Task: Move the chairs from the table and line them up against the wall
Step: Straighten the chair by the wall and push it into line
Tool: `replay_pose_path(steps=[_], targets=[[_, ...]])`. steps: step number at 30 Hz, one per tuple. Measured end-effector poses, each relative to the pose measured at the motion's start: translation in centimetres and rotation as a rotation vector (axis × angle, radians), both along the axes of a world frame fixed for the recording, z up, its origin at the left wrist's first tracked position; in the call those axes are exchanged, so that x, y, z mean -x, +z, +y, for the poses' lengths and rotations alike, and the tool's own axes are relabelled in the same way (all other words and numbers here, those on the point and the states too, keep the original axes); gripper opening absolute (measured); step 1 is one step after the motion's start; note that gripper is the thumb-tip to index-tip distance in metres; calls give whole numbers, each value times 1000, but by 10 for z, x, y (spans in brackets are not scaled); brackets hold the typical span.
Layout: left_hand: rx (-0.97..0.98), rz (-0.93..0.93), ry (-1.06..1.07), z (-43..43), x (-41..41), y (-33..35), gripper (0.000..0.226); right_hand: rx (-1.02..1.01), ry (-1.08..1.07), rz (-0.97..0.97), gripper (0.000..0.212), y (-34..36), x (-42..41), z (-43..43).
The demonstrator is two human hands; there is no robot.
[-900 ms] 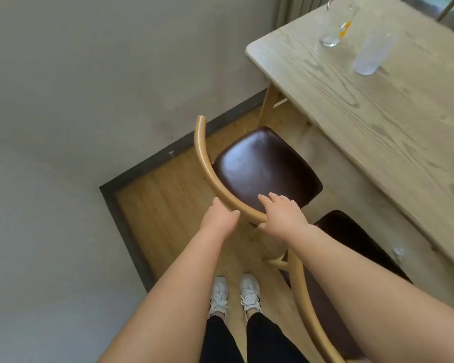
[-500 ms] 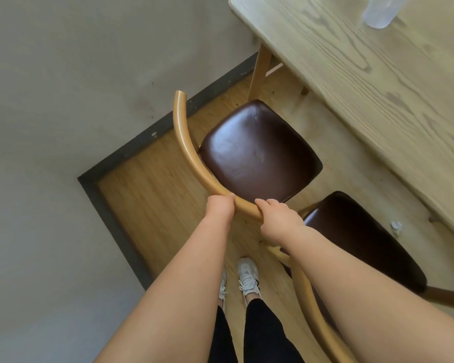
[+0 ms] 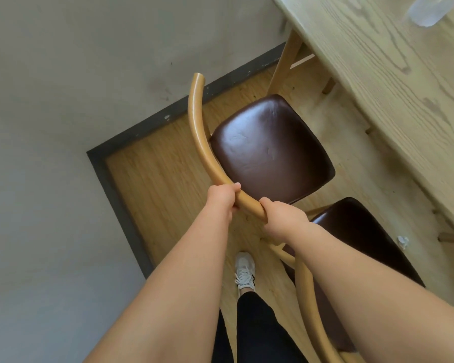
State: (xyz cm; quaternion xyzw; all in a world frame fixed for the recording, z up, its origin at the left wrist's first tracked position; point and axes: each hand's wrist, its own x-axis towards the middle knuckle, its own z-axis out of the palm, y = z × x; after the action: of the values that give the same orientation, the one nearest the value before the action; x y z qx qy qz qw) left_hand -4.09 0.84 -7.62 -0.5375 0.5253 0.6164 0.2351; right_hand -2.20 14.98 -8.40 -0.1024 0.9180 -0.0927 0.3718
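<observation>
Left hand [image 3: 222, 199] and right hand [image 3: 283, 218] each curled round the curved wooden back rail [image 3: 202, 142] of the first chair [image 3: 270, 150], side by side, a short stretch of rail bare between them. Its dark brown seat lies between the grey wall [image 3: 63, 100] and the desk [image 3: 378, 87], apart from the desk edge. Second chair [image 3: 357, 231] just beside it, partly under the right forearm.

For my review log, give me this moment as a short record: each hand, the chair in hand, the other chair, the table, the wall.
held chair: dark seat near table leg, floor visible between it and wall
left hand: grips its curved back rail
right hand: grips same rail, close beside left
second chair: at table edge, untouched
task state: neither chair against wall yet
</observation>
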Motion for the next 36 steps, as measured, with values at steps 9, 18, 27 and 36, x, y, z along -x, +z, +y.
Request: replay_pose_path(steps=[9,18,27,36], targets=[[53,0,75,-54,-37,1,34,28,168,-72,25,3,-27,-53],[100,25,143,-123,-93,9,38,39,272,-88,24,5,-67,-124],[190,-16,227,-212,-168,18,41,114,418,-144,35,17,-123,-213],[299,-57,297,-282,-230,17,36,131,509,-156,44,19,-181,-295]])
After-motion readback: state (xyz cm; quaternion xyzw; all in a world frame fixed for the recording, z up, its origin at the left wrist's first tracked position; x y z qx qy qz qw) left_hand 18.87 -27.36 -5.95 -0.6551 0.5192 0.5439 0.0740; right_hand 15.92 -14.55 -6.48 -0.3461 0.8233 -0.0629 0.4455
